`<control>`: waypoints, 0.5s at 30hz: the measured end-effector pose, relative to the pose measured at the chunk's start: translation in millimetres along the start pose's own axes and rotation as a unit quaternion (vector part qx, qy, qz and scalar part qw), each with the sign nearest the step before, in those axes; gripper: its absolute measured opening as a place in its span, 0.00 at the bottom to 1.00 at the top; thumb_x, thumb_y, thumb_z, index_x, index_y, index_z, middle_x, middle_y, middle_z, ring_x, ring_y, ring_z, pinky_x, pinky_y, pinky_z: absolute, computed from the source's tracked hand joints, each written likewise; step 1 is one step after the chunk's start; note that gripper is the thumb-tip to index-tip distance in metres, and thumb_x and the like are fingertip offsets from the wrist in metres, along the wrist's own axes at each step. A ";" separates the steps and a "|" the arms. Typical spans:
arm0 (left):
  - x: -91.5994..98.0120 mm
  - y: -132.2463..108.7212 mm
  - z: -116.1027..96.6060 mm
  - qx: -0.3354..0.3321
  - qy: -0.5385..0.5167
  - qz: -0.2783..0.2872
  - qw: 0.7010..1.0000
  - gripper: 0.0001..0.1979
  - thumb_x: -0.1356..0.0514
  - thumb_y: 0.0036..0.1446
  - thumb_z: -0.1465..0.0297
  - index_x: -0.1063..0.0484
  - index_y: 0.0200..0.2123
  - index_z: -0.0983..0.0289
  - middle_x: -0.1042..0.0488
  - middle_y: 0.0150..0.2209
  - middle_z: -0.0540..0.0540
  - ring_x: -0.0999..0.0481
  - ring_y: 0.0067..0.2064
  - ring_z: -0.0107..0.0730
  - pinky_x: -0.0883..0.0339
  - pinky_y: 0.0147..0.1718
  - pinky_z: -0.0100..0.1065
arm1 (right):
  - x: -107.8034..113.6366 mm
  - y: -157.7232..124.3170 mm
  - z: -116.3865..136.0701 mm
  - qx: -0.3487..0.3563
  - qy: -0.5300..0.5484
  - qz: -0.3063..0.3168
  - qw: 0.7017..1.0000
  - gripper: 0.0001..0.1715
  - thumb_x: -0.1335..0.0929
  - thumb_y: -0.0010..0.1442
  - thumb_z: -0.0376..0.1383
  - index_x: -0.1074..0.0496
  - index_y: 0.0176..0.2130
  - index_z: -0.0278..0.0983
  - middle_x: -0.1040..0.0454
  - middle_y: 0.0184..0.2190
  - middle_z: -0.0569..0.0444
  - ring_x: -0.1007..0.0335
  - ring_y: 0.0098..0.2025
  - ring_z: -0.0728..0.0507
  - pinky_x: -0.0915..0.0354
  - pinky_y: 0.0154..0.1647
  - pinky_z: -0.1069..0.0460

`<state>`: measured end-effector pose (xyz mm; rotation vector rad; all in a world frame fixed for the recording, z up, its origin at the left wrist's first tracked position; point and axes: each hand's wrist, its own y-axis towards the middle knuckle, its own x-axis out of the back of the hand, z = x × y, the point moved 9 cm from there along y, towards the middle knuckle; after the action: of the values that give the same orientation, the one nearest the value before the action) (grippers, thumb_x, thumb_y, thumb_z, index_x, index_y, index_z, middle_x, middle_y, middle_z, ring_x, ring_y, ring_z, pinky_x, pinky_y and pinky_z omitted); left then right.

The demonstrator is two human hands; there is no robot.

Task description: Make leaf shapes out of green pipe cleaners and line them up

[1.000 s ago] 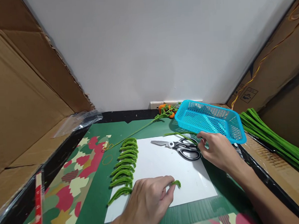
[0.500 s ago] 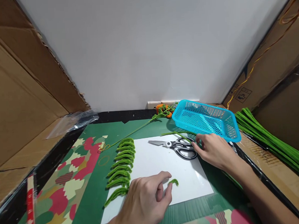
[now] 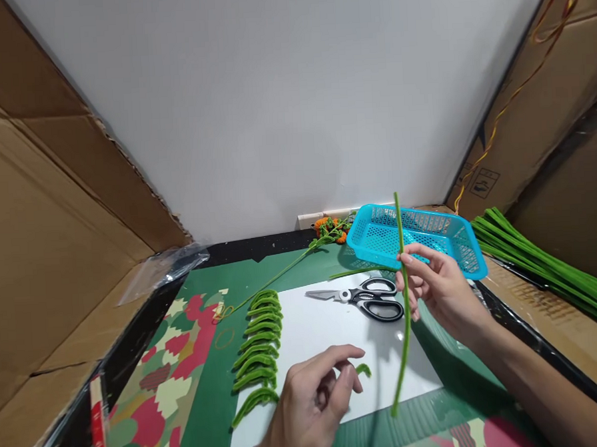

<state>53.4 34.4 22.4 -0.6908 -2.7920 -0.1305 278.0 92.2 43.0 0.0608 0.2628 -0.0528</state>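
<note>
Fingers of our right hand [image 3: 445, 292] pinch a green stem [image 3: 407, 314] near-upright over the white paper [image 3: 329, 328]; our left hand [image 3: 311, 406], fingers slightly parted, seems empty beside a curled green piece [image 3: 366, 369].

"How does the long stem [image 3: 407, 311] look?"
"Fuzzy and matt, like the bent stems [image 3: 263, 352]."
"The scissors [image 3: 345, 296]?"
"Smooth metal blades [image 3: 322, 295], plastic-looking handles [image 3: 358, 296]."
"And the basket [image 3: 370, 252]?"
"Glossy plastic, pierced all over."
"The white sheet [image 3: 319, 336]?"
"Smooth, faintly shiny."
"The bag [image 3: 173, 270]?"
"Clear, crinkled plastic. The box [image 3: 41, 197] is matt cardboard, ragged along one edge."
</note>
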 end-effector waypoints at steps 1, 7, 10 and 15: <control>-4.8 -1.0 2.7 0.008 -0.021 0.017 1.000 0.21 0.44 0.71 0.54 0.20 0.51 0.62 0.20 0.31 0.54 0.37 0.21 0.24 0.44 0.20 0.27 | -2.2 -0.4 -2.5 -0.002 0.031 -0.008 0.999 0.22 0.24 0.62 0.51 0.32 0.41 0.40 0.23 0.26 0.58 0.31 0.15 0.48 0.32 0.13 0.53; -4.9 -2.6 18.9 0.059 -0.095 -0.027 0.993 0.26 0.39 0.67 0.51 0.28 0.61 0.59 0.21 0.34 0.53 0.38 0.20 0.20 0.48 0.18 0.24 | -7.3 -1.2 -5.5 0.068 0.063 -0.054 0.994 0.24 0.22 0.61 0.48 0.34 0.46 0.41 0.22 0.30 0.58 0.27 0.22 0.48 0.26 0.19 0.53; 11.5 0.6 19.0 0.041 -0.062 -0.098 0.992 0.20 0.35 0.65 0.53 0.24 0.52 0.61 0.25 0.32 0.51 0.34 0.23 0.23 0.43 0.20 0.24 | -12.0 -2.4 -6.4 0.082 0.031 -0.051 0.995 0.27 0.21 0.59 0.47 0.34 0.49 0.42 0.23 0.31 0.58 0.28 0.23 0.47 0.27 0.21 0.53; 27.5 6.2 22.7 0.016 -0.042 -0.160 0.986 0.16 0.34 0.65 0.54 0.21 0.38 0.62 0.34 0.22 0.46 0.39 0.20 0.22 0.43 0.18 0.23 | -24.2 -8.0 -1.4 0.148 -0.201 -0.015 0.968 0.14 0.30 0.69 0.40 0.31 0.53 0.41 0.22 0.34 0.54 0.25 0.29 0.45 0.27 0.29 0.51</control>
<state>27.6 55.5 8.3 -0.2387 -2.9587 -0.1195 253.8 85.4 47.5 0.3390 -0.1521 -0.1327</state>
